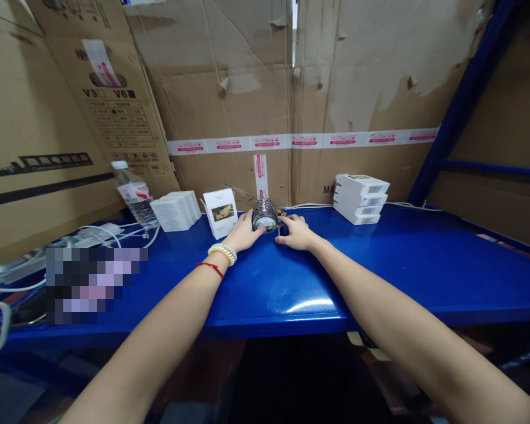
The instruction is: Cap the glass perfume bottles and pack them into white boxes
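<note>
Head camera: tall brown cardboard sheets (pixel 357 88) stand behind a shiny blue tabletop (pixel 265 282), with white-and-red tape running across them. Toward the right end sits a stack of white boxes (pixel 360 203), four high, barcodes on their near ends. Over on the left, a clear plastic bottle (pixel 136 197) stands upright just beside a row of white boxes (pixel 174 212), and next comes a white carton (pixel 221 213) with a plant picture on its front. Both bare hands reach in at the middle. The left hand (pixel 244 232) touches the near-left side of a ridged clear jar (pixel 265 217), which rests on the table just right of the carton; I can't tell whether it grips. The right hand (pixel 297 232) curls at the jar's other side, around small dark and gold pieces (pixel 281 212); whether its fingers close on any is unclear. A yellow-and-grey bracelet (pixel 223 253) and thin red cord (pixel 212 268) circle the left wrist.
</note>
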`<state>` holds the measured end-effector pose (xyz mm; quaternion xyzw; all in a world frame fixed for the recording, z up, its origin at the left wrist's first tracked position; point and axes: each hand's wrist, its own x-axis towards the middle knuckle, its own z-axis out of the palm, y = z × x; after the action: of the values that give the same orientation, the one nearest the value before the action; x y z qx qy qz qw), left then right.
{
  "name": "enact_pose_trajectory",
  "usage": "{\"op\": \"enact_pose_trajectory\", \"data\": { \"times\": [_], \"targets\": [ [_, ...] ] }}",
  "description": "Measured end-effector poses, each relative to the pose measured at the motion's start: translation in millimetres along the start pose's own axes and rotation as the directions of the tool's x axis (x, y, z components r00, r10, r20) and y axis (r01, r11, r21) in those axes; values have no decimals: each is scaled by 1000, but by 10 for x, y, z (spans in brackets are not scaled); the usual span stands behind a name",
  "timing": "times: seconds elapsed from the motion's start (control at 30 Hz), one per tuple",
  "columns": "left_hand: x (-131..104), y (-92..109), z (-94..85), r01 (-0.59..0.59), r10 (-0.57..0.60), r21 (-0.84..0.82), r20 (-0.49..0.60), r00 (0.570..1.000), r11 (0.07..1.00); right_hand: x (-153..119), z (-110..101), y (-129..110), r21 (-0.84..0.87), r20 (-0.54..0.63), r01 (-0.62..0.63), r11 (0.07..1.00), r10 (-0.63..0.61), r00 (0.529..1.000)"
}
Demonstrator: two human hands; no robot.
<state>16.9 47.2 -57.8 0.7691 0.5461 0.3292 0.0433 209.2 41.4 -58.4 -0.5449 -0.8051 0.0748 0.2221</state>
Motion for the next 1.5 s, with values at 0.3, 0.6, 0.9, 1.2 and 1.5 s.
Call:
{"op": "enact_pose_trajectory", "data": {
  "times": [0.3, 0.6, 0.9, 1.2, 1.5],
  "targets": [
    [57, -94, 55, -56, 72, -166, 93, 993, 985, 14, 42, -67, 42, -35, -130, 991, 132, 991],
    [50, 13, -6, 95, -58, -248, 153, 986, 964, 16, 95, -54, 34, -8, -101, 994, 101, 995],
    [210, 66, -43, 92, -62, -300, 108, 992, 949, 229, -97, 11, -43, 6, -26, 999, 26, 1000],
    [172, 120, -2, 140, -76, -460, 155, 985, 877, 166, -8, -8, -44, 74, 165, 985, -162, 984],
    [111, -115, -240, 226, -130, -353, 276, 952, 908, 79, -8, -102, -30, 115, 204, 979, -199, 973]
  ]
}}
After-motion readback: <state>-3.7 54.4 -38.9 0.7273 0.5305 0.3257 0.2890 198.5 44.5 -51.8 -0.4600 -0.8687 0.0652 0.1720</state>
